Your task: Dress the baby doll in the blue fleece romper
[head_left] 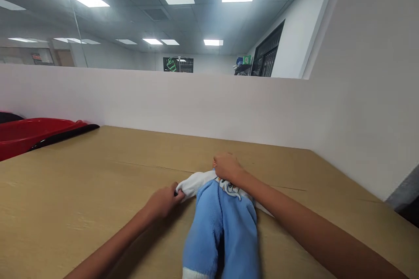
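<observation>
A small blue fleece garment [222, 226] with white trim and a printed picture near its top lies on a tan cardboard-covered table [81, 192], running from the near edge toward the middle. My left hand [163, 202] pinches the white edge at the garment's far left corner, fingers closed on the cloth. On the far right corner my right hand [226, 167] is closed over the white trim. Both forearms reach in from the bottom of the view.
A red plastic tub with a black rim [29, 135] sits at the far left of the table. A white partition wall [183, 100] runs along the table's far side and right side. Office ceiling lights show beyond it.
</observation>
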### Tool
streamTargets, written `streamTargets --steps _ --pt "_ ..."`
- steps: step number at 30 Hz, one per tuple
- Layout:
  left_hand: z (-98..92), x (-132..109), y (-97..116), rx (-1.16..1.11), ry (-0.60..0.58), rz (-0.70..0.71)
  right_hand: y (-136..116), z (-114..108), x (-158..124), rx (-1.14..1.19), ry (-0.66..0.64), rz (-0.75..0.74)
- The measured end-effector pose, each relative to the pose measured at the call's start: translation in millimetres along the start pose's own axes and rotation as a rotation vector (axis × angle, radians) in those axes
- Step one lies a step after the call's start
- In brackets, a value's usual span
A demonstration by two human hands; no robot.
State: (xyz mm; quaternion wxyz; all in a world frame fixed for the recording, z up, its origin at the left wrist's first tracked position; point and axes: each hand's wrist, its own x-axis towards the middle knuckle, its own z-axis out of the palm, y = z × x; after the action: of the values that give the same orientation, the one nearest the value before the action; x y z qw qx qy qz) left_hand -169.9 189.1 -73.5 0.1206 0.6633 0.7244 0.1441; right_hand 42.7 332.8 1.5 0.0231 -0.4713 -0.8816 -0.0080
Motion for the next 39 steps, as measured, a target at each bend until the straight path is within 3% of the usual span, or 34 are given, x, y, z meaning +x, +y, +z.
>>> streamTargets --steps 4,7,11,15,17,21,23,27,30,32,35,39 --pt "0.0 7.6 -2.1 0.029 0.031 -0.007 22.0 -1.3 -9.1 0.123 -0.012 -0.018" --pt "-0.5 6.9 -5.3 0.090 0.071 0.000 51.1 -3.3 -23.2 0.259 -0.130 -0.084" --pt "-1.7 4.3 -12.9 0.148 0.103 0.015 94.8 0.9 -65.4 0.494 -0.278 -0.238" --pt "-1.6 4.5 -15.4 0.219 0.146 0.018 123.2 21.6 -119.7 0.579 -0.260 -0.242" --pt "-2.7 6.3 -11.0 0.245 0.176 0.011 129.2 36.0 -143.6 0.584 -0.152 -0.180" --pt "-8.9 9.7 20.6 0.233 0.254 0.047 133.8 61.3 -179.8 0.424 0.211 -0.026" --pt "-11.7 10.3 49.5 0.134 0.301 0.187 138.3 70.2 -192.0 0.328 0.302 0.030" --pt "-7.3 17.3 116.9 -0.071 0.235 0.659 154.7 81.5 -204.2 0.311 0.280 0.102" --pt "6.8 35.0 154.9 0.030 0.138 0.741 165.9 83.3 -203.8 0.412 0.257 0.119" --pt "17.8 50.4 168.3 0.089 0.111 0.718 169.9 81.1 -201.1 0.512 0.308 0.144" --pt "29.4 68.1 173.7 0.098 0.099 0.717 169.2 73.1 -197.2 0.630 0.495 0.168" --pt "33.8 69.9 169.2 0.020 0.120 0.763 152.7 58.7 -187.7 0.776 0.641 0.139"
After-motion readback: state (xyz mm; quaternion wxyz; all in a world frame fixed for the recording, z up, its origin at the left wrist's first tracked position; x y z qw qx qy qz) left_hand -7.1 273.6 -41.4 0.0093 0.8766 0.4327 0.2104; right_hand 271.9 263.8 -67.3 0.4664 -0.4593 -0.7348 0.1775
